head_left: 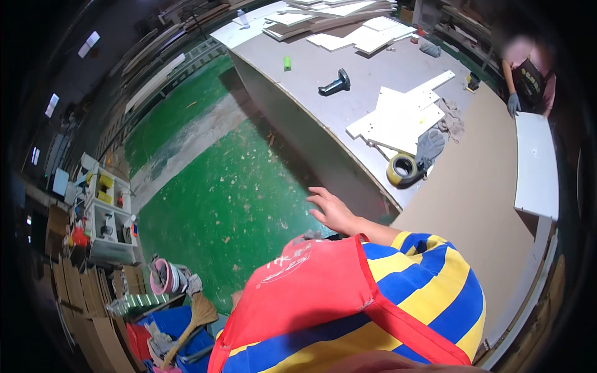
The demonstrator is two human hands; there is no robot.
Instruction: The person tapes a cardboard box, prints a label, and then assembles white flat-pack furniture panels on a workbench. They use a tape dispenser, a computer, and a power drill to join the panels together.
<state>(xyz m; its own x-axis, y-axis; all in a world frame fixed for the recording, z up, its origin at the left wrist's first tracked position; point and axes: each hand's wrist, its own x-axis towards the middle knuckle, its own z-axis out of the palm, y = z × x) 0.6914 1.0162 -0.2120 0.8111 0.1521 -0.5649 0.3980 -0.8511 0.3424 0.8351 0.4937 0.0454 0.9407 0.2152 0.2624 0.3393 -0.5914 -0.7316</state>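
My right hand (pixel 334 212) reaches out leftward from a blue-and-yellow striped sleeve. Its fingers are apart and nothing is in them. It hovers beside the near side of the large worktable (pixel 283 59), above the green floor. Of my left arm only a small patch of skin shows at the left edge of my red apron (pixel 311 280); its fingers are hidden. On the table nearest my right hand are a roll of yellow-and-black tape (pixel 403 169), a grey work glove (pixel 429 146) and white panels (pixel 398 121). A dark handheld tool (pixel 336 83) lies farther back.
A small green object (pixel 287 63) and stacked white boards (pixel 329 22) lie on the table. At the far right a person with gloves stands by a curved white panel (pixel 536 165). Lower left are a broom (pixel 196 317), a pink-rimmed bucket (pixel 163 278), cardboard (pixel 102 339) and white shelving (pixel 112 217).
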